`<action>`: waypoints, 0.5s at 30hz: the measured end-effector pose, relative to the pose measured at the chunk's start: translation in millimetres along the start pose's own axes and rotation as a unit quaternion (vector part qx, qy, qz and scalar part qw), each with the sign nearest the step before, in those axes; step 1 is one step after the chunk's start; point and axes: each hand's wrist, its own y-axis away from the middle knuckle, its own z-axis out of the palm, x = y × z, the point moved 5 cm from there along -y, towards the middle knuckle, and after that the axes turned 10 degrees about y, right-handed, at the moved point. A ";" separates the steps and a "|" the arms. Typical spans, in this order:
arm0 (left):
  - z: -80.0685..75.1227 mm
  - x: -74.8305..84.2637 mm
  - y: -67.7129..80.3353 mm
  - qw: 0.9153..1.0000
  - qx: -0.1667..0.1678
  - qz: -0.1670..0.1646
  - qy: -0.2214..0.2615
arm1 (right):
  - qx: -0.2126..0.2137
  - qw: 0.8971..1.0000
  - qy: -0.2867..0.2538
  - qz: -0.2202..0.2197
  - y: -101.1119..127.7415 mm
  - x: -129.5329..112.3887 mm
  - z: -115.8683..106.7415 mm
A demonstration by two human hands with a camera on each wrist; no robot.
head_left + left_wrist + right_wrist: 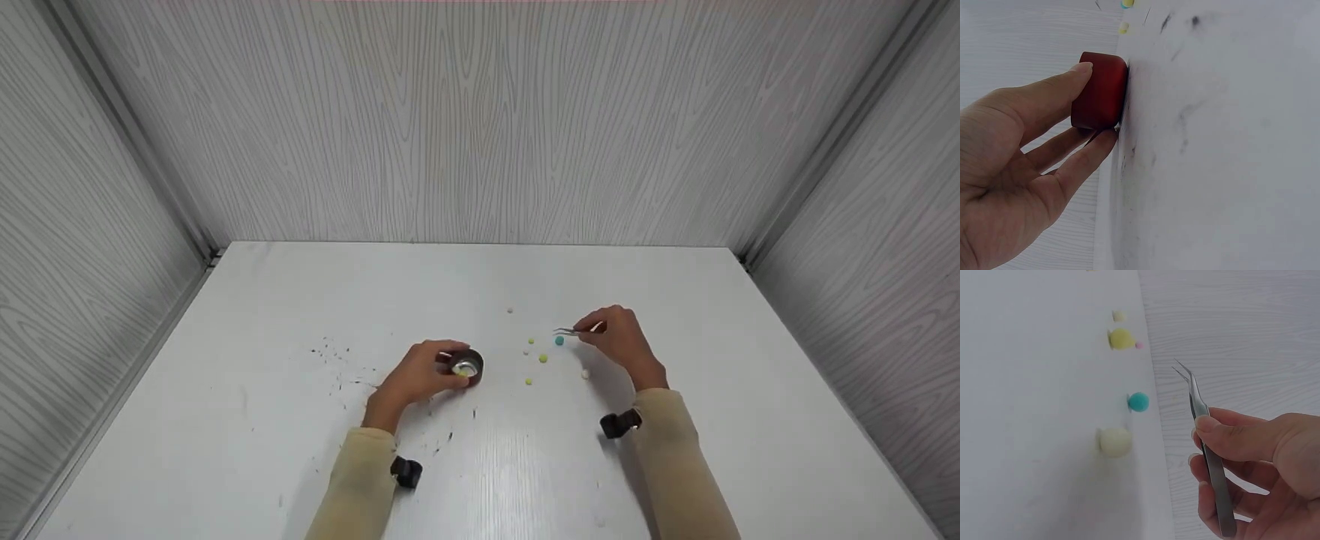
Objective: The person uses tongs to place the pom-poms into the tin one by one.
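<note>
My right hand [619, 337] pinches slim steel tweezers [568, 331], tips slightly parted and pointing left, hovering just above the fuzzy teal ball [559, 340] on the white worktop [675, 300]. My left hand [420, 373] grips a round red cup [468, 365] (something pale inside, I think), well left of the scattered balls.

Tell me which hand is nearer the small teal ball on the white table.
Right. The right hand, gripping metal tweezers, sits just right of the small teal ball; the left hand holds the round red container farther left.
</note>
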 end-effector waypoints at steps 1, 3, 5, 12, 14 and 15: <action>0.1 0.0 -0.2 1.000 0.000 0.000 -0.001 | -0.005 1.000 -0.001 0.008 0.0 2.1 0.5; 0.1 0.3 -0.5 1.000 -0.001 0.002 -0.001 | -0.010 1.000 -0.001 0.016 -0.1 5.3 1.3; 0.2 0.8 -0.6 1.000 -0.003 0.002 -0.002 | -0.013 1.000 -0.003 0.024 0.0 8.2 2.0; 0.1 1.1 -0.9 1.000 -0.003 0.005 -0.004 | -0.014 0.999 -0.003 0.043 -0.7 17.6 4.9; 0.1 0.9 -1.0 1.000 -0.002 0.003 -0.003 | -0.014 0.999 -0.003 0.049 -0.7 20.2 5.6; 0.2 0.7 -1.1 1.000 -0.001 0.002 -0.002 | -0.014 0.999 -0.003 0.052 -0.6 21.1 5.9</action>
